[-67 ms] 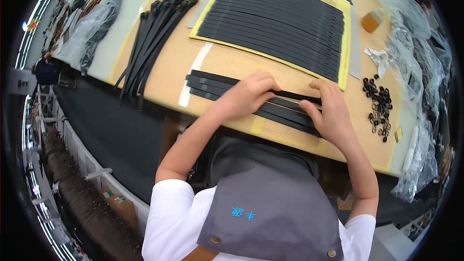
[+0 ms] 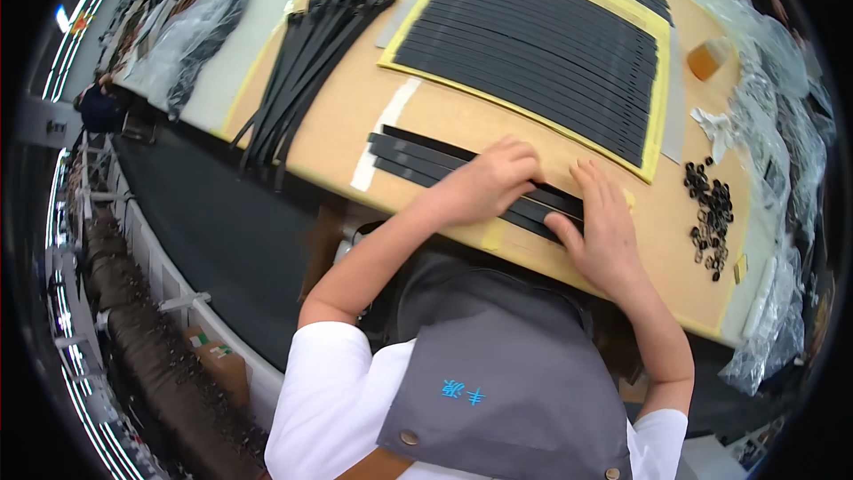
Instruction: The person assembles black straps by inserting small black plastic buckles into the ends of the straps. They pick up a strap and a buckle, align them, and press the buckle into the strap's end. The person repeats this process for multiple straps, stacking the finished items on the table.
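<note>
A: Bench state?
B: Counter (image 2: 342,124); on it, yellow-edged board (image 2: 655,124). Strap bundle (image 2: 311,80) left of board. Strips (image 2: 413,158) side by side, nearside of board.
A: Contact?
B: Left hand (image 2: 493,182) at strips, fingers bent; grip cannot be told. Right hand (image 2: 609,236) at their right ends, thumb parted from fingers. Small black rings (image 2: 711,211) piled right of board.

2 hands (image 2: 499,180) (image 2: 609,236), 1 strap bdl (image 2: 311,55), 1 ring pile (image 2: 713,212).
</note>
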{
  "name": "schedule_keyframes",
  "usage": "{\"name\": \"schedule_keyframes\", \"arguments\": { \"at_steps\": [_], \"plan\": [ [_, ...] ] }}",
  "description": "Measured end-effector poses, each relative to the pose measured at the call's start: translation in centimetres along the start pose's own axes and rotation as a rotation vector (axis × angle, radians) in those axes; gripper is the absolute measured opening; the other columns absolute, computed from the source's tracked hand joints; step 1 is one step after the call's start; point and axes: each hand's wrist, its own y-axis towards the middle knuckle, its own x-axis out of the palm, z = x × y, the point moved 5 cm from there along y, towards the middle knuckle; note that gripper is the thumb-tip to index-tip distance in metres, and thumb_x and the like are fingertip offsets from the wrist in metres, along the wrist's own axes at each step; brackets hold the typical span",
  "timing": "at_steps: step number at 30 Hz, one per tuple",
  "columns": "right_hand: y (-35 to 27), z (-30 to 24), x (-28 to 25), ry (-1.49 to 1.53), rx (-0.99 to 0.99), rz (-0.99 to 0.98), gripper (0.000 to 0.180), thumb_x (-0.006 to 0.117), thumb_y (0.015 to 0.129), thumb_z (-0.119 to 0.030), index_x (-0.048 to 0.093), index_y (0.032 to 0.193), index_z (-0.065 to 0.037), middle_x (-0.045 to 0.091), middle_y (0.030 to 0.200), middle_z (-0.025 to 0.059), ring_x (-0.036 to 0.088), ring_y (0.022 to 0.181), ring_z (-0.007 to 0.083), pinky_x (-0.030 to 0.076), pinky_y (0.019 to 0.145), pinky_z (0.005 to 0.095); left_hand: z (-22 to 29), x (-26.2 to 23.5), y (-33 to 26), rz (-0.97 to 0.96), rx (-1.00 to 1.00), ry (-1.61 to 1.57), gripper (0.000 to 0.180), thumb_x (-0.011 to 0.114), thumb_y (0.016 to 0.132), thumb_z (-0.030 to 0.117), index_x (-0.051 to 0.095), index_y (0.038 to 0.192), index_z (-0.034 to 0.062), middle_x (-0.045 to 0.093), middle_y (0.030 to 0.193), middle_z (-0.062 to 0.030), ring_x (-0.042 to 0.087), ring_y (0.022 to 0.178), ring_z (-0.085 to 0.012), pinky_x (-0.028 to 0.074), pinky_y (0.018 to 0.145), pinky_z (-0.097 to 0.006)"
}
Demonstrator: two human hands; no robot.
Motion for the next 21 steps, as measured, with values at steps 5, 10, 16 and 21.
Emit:
{"name": "schedule_keyframes", "arguments": {
  "at_steps": [5, 10, 16, 21],
  "plan": [
    [0.0, -3.7, 4.2, -0.133, -0.023, -0.103, 0.094, 0.074, 0.092, -0.046, 0.033, 0.157, 0.007, 0.033, 0.165, 0.0254, 0.027, 0.157, 0.0392, 0.025, 0.126, 0.0492, 0.2, -1.1, -1.4, 0.015, 0.009, 0.244, 0.023, 0.074, 0.090, 0.008, 0.068, 0.112, 0.0063, 0.061, 0.120, -0.0116, 0.058, 0.115, -0.0324, 0.048, 0.100, -0.043],
    [0.2, -3.2, 4.6, -0.146, -0.057, -0.216, 0.095, 0.066, 0.096, -0.053, 0.030, 0.159, 0.007, 0.028, 0.168, 0.0244, 0.023, 0.159, 0.0377, 0.019, 0.129, 0.0489, 0.3, -4.0, -5.5, 0.047, -0.004, 0.501, 0.036, 0.072, 0.094, 0.024, 0.067, 0.125, 0.0071, 0.059, 0.136, -0.0120, 0.056, 0.127, -0.0319, 0.046, 0.107, -0.043],
    [-0.6, -4.0, 3.2, -0.079, -0.309, -0.286, 0.087, 0.064, 0.095, -0.057, 0.042, 0.154, 0.004, 0.042, 0.161, 0.0228, 0.034, 0.153, 0.0385, 0.029, 0.126, 0.0507, 5.9, -5.5, -13.3, 0.058, -0.265, 0.544, 0.051, 0.078, 0.090, 0.034, 0.066, 0.126, -0.0002, 0.066, 0.125, -0.0154, 0.064, 0.115, -0.0314, 0.051, 0.099, -0.041],
    [-1.5, -4.2, 2.8, -0.058, -0.478, -0.370, 0.084, 0.061, 0.096, -0.059, 0.046, 0.152, 0.001, 0.044, 0.161, 0.0191, 0.037, 0.153, 0.0341, 0.031, 0.125, 0.0480, 6.5, -7.1, -17.0, -0.170, -0.795, 0.418, 0.061, 0.075, 0.092, 0.047, 0.066, 0.129, -0.0017, 0.070, 0.120, -0.0207, 0.066, 0.113, -0.0354, 0.053, 0.099, -0.042]
  ]
}}
